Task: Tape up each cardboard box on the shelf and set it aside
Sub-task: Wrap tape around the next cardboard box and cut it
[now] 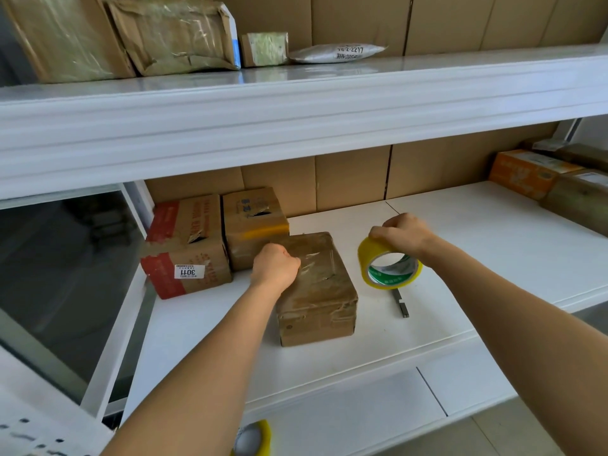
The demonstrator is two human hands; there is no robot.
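Note:
A small brown cardboard box [320, 291] lies on the white middle shelf [477, 258], its top covered in glossy tape. My left hand [275, 267] rests on the box's left top edge with curled fingers; a thin clear strip of tape seems to run from it toward the right, though I cannot tell if the fingers pinch it. My right hand [403, 232] grips a yellow tape roll [388, 266] from above, held just right of the box and above the shelf.
Two worn boxes [187, 248] [253, 225] stand behind the left hand. A small utility knife [402, 304] lies under the roll. An orange box [526, 172] and brown parcels sit at far right. Parcels fill the upper shelf [296, 103]. Another yellow roll [255, 439] shows at the bottom.

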